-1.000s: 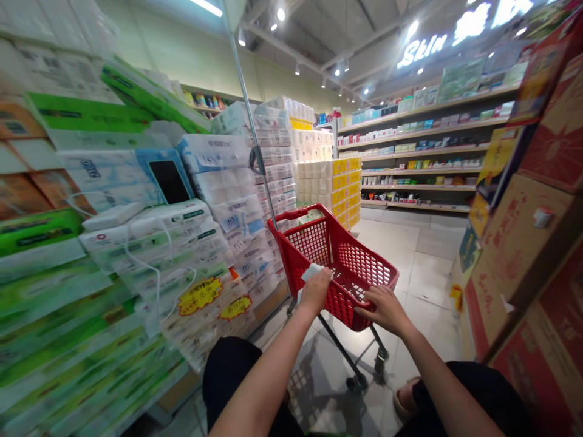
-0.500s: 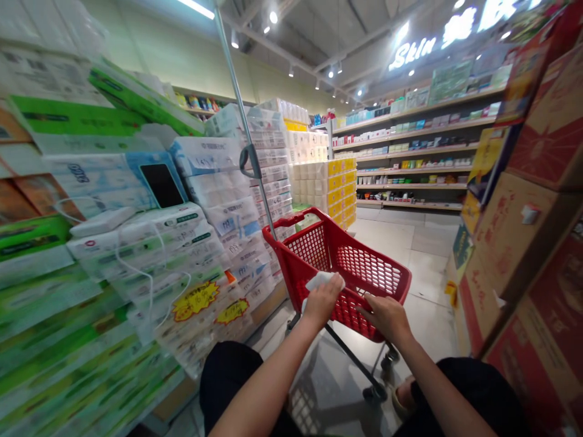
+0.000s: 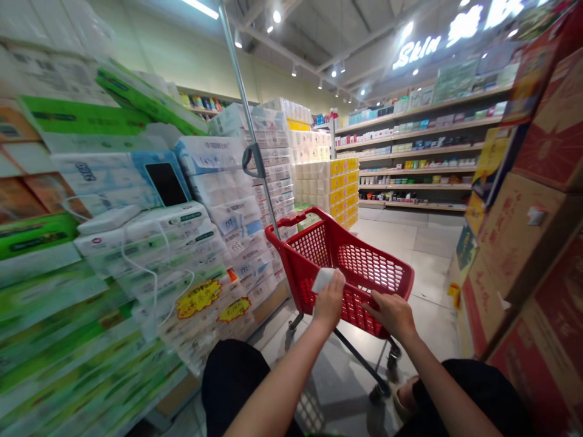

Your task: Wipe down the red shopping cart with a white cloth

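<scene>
A red plastic shopping cart (image 3: pixel 298 261) with a perforated basket stands in front of my knees, turned at an angle. My left hand (image 3: pixel 330 300) is closed on a white wipe, which may be a folded cloth or tissue (image 3: pixel 322 279), and presses it against the basket's near upper rim. Further right along that same rim, my right hand (image 3: pixel 396 314) grips the cart, with its fingers over the edge. A metal pole (image 3: pixel 243 97) with a grey bracket rises from the cart's handle end.
Stacked tissue packs (image 3: pixel 237 212) line the left side, with a phone (image 3: pixel 167 184) and a white cable on them. Cardboard cartons (image 3: pixel 528 224) rise on the right. Stocked shelves (image 3: pixel 419 145) stand behind the tiled floor (image 3: pixel 387 227). The cart's wheels (image 3: pixel 378 391) are near my foot.
My left hand has slid slightly right along the rim with the white wipe, and less of the wipe hangs below the hand. My right hand stays on the rim.
</scene>
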`<state>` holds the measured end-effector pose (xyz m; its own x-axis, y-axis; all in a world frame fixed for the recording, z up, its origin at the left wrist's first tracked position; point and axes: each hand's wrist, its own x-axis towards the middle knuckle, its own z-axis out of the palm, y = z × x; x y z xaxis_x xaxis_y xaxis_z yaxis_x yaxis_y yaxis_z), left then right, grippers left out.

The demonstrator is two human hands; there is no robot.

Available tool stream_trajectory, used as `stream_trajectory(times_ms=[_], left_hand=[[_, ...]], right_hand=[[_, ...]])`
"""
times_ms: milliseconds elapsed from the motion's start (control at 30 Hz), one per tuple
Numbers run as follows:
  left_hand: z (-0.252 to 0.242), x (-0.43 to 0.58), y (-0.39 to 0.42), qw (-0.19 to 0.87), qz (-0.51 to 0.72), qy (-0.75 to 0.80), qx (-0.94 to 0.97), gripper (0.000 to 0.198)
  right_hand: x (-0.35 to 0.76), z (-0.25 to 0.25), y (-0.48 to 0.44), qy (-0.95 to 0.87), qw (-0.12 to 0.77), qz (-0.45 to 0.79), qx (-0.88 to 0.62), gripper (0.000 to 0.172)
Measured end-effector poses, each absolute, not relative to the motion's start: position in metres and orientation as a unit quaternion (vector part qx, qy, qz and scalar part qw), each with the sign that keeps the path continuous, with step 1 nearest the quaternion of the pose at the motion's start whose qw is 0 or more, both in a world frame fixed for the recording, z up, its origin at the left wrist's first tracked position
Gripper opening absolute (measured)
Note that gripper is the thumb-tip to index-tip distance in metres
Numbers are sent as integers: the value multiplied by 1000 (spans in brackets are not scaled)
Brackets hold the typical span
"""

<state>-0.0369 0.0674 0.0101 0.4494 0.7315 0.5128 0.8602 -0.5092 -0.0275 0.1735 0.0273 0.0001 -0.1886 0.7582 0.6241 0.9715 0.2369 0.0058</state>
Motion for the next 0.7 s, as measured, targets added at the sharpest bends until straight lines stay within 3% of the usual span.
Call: stream_trajectory(times_ms=[233, 500, 700], left_hand=[[7, -33, 59, 180, -204, -360, -893, 64], [49, -138, 126, 193, -185, -517, -813, 66], [33, -107, 105, 143, -248, -517, -807, 66]], right_hand=[[171, -1, 29, -748, 263, -205, -574, 33], [165, -3, 30, -753, 275, -196, -565, 38], [156, -3, 30, -745, 272, -195, -577, 35]])
